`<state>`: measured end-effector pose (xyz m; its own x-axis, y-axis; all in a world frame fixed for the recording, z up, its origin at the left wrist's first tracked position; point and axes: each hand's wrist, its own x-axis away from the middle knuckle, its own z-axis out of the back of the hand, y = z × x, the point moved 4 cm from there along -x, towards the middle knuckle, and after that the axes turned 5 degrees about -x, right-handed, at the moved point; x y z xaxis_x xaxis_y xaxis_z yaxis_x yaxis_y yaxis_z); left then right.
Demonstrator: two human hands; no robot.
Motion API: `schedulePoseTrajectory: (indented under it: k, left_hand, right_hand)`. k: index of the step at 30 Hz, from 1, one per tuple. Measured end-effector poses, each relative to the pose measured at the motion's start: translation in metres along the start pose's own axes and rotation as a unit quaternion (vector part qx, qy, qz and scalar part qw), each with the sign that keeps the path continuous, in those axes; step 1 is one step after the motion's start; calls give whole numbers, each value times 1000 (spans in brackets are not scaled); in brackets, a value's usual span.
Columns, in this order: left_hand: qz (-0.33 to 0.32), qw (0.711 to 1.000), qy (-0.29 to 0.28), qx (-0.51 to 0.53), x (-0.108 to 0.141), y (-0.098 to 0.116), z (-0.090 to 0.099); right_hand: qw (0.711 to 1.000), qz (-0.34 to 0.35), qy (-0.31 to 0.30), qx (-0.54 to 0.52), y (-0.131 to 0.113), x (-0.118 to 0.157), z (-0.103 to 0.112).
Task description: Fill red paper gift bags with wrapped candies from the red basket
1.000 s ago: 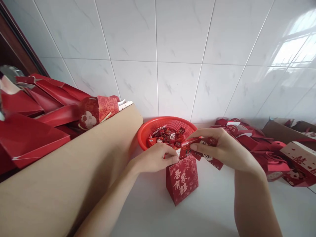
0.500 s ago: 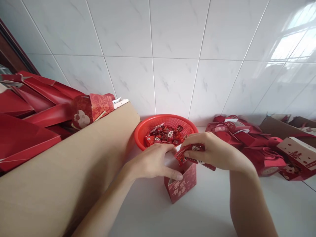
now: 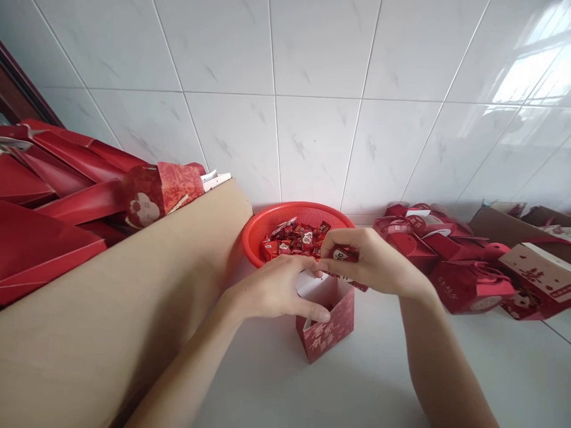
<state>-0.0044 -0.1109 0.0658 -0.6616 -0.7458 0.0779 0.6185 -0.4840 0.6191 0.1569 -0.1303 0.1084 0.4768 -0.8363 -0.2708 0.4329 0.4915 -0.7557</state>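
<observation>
A small red paper gift box (image 3: 332, 330) with pale printed characters stands upright on the white surface, its top open. My left hand (image 3: 272, 288) grips its rim, thumb on the near side and fingers by the far side. Above the box's far right edge, my right hand (image 3: 363, 261) is closed around red-wrapped candies (image 3: 345, 254); its fingertips come close to the left fingers. The inside of the box is mostly shadowed. Just behind, a red plastic basket (image 3: 254, 235) contains more red-wrapped candies (image 3: 289, 241).
On the left a large cardboard carton (image 3: 178, 267) holds red folded boxes (image 3: 66, 172). Several red gift boxes (image 3: 464, 279) are piled on the right, beside another cardboard carton (image 3: 495, 223). A white tiled wall (image 3: 316, 137) rises behind the basket.
My right hand has shifted left with the candies, closer to my left fingers. Loose candies seen over the box's opening are no longer there. My left hand stays on the box.
</observation>
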Motion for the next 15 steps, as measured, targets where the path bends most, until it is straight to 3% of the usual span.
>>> schedulePoseTrajectory:
  k: [3,6,11,15]
  left_hand:
    - [17,1000,-15,0,-1,0,-1]
    - [35,999,-22,-11,-1,-1,-2]
    - [30,999,-15,4,-1,-1,0]
    - [24,999,-22,12,-1,0,1]
  right_hand:
    - [993,109,8,55,-1,-8,-11]
    - [982,162,2,93,1,-13,-20]
    - [981,175,-13,81,4,-13,-19]
    - [989,137,-22,40,5,-8,-10]
